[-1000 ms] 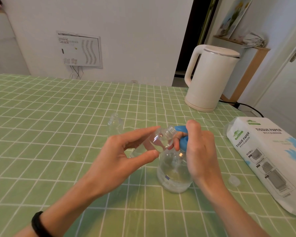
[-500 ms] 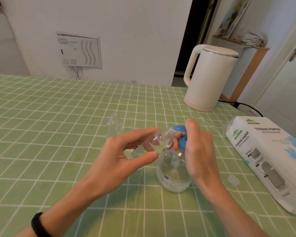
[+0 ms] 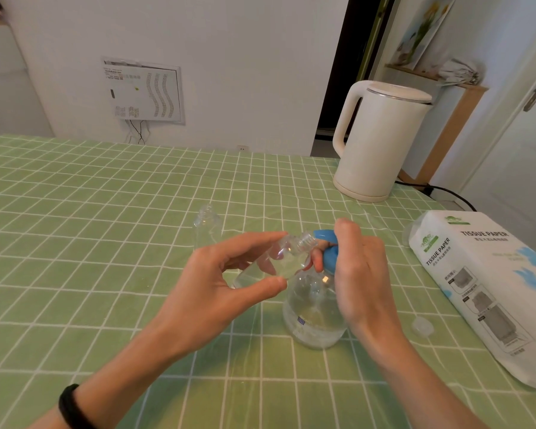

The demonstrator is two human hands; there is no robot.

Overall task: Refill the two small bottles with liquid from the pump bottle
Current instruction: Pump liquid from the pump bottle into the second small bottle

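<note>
Holding small bottle point(image 3: 279, 258) tilted at nozzle point(image 3: 321, 233) of pump bottle point(image 3: 316, 317), pinched in left hand point(image 3: 217, 274); right hand point(image 3: 359, 274) clamped on pump head point(image 3: 331, 258). Noted second small bottle point(image 3: 206, 224) standing open beyond pump bottle. Risks spilling onto desk point(image 3: 106, 243) through mouth misalignment, or toppling under hard pressing.
</note>
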